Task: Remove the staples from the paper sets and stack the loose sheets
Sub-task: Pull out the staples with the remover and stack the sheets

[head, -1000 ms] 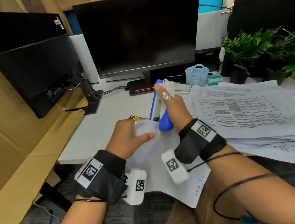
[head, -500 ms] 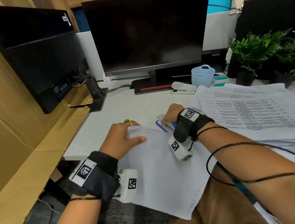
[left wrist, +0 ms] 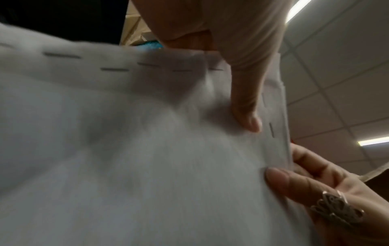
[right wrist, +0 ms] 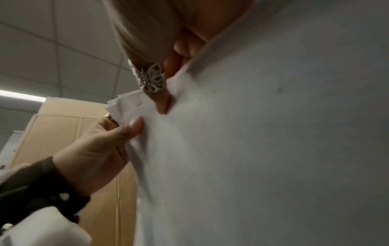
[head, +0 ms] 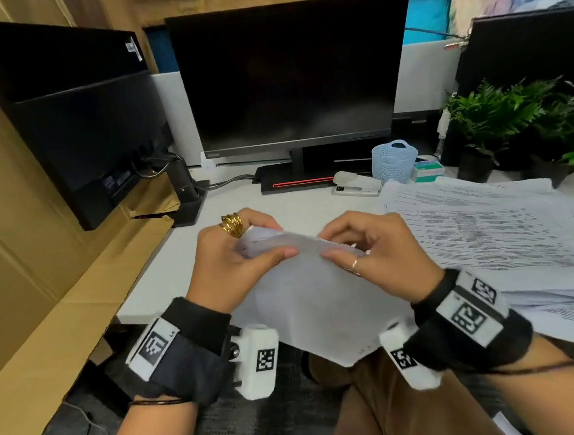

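Task progress appeared partial: a spread of printed loose sheets point(head: 486, 236) lay on the counter point(head: 166, 275) to the right, while the paper set point(head: 319, 300) in hand, raised above the counter's near edge, showed several staples point(left wrist: 114, 69) along its top margin and at least one down its side in the left wrist view, so removal on this set was judged unfinished. The left hand point(head: 233, 256) pinched the set's upper left corner between thumb and curled fingers. The right hand point(head: 377, 244) likewise pinched the top edge just beside it, thumb on the near face, fingers curled behind.
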